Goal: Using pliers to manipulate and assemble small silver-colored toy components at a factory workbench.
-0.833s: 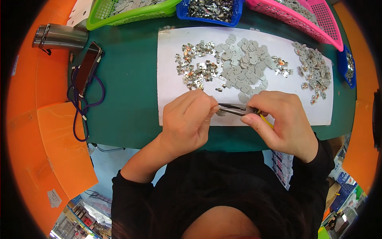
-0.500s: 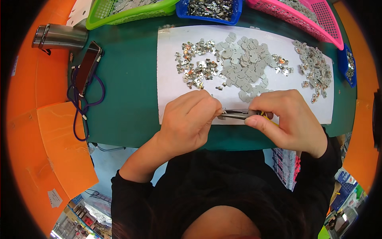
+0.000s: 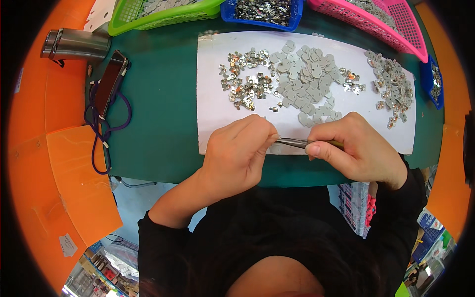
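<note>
Slim-nosed steel pliers (image 3: 294,142) sat at centre frame, tips right at the pinched fingertips of the left hand (image 3: 237,151). Right hand (image 3: 356,148) was wrapped tight round the handles, right of centre. Left thumb and forefinger were together; anything between them was hidden, couldn't tell what. Main risk, my read: tips slipping and nipping the left fingertips, no visible gap there. Likely cause: off-axis squeeze or poor bite. A slip could also flick a part onto the flat white sheet (image 3: 210,106), among small shiny metal clips (image 3: 247,88) upper centre-left or flat grey tab-shaped pieces (image 3: 309,81) upper centre: hard to spot. Sheet's lower edge ran just under both hands, so a drop could land on the green tabletop (image 3: 158,128).
</note>
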`<control>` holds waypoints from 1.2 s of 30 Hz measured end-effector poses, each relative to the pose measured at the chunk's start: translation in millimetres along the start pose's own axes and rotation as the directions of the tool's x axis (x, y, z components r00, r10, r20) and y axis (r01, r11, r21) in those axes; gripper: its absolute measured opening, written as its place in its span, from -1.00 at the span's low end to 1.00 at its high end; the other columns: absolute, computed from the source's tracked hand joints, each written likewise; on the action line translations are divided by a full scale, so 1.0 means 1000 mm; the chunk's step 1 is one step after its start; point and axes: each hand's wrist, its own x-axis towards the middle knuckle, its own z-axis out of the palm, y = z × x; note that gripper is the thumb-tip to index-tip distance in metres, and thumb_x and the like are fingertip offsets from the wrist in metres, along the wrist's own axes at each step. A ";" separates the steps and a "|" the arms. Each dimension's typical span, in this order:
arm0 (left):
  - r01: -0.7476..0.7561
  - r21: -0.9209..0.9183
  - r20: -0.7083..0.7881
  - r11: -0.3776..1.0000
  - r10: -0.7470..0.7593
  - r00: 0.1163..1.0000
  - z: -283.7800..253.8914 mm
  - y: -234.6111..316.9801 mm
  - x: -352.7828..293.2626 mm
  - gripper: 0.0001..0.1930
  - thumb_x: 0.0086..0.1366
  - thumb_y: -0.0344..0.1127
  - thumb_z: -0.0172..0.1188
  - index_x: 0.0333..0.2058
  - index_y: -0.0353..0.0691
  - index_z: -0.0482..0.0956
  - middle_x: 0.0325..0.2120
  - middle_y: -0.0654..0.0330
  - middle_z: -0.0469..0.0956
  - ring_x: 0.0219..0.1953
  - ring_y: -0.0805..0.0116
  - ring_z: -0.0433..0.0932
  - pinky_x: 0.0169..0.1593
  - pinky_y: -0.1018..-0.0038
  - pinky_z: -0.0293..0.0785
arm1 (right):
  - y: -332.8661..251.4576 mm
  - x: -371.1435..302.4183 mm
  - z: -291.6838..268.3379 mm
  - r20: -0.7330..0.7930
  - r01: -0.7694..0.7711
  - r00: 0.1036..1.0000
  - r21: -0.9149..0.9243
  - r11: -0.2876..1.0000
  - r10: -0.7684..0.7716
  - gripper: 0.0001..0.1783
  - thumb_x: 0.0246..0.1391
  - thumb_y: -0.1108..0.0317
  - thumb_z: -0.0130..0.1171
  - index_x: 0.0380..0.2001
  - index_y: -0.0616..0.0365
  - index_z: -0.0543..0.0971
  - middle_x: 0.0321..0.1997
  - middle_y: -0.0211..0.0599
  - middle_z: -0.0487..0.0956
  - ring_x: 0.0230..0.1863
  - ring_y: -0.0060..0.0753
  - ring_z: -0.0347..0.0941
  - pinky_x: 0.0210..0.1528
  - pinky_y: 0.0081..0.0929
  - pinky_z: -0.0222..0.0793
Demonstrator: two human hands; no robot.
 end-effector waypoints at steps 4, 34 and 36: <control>0.211 -0.053 0.096 0.976 -0.205 0.974 -0.004 0.008 -0.001 -0.91 0.21 -0.59 0.14 -0.39 -0.31 0.42 -0.58 0.07 0.39 -0.56 0.07 0.43 -0.50 0.34 0.32 | 0.002 -0.001 0.005 -0.014 -0.021 1.000 -0.022 1.000 0.021 -0.73 0.19 0.25 0.13 -0.50 0.22 0.56 -0.65 -0.16 0.47 -0.61 -0.14 0.41 -0.51 -0.37 0.26; 0.392 -0.643 -0.039 0.658 -0.539 0.841 -0.031 -0.024 -0.036 -0.91 0.31 -0.49 0.18 -0.27 -0.42 0.56 -0.43 0.06 0.62 -0.42 0.33 0.63 -0.27 0.44 0.60 | 0.030 0.011 0.069 -0.365 0.129 0.785 -0.694 0.708 -0.501 -0.33 -0.52 0.43 0.32 -0.10 0.00 0.64 -0.48 -0.47 0.37 -0.40 -0.35 0.34 -0.34 -0.41 0.20; 0.364 -0.663 -0.036 0.655 -0.512 0.858 -0.028 -0.025 -0.036 -0.92 0.30 -0.51 0.19 -0.27 -0.41 0.56 -0.42 0.07 0.62 -0.41 0.33 0.64 -0.26 0.44 0.61 | 0.032 0.009 0.069 -0.379 0.114 0.789 -0.684 0.721 -0.484 -0.34 -0.52 0.42 0.32 -0.11 0.00 0.65 -0.47 -0.47 0.37 -0.40 -0.34 0.35 -0.33 -0.40 0.20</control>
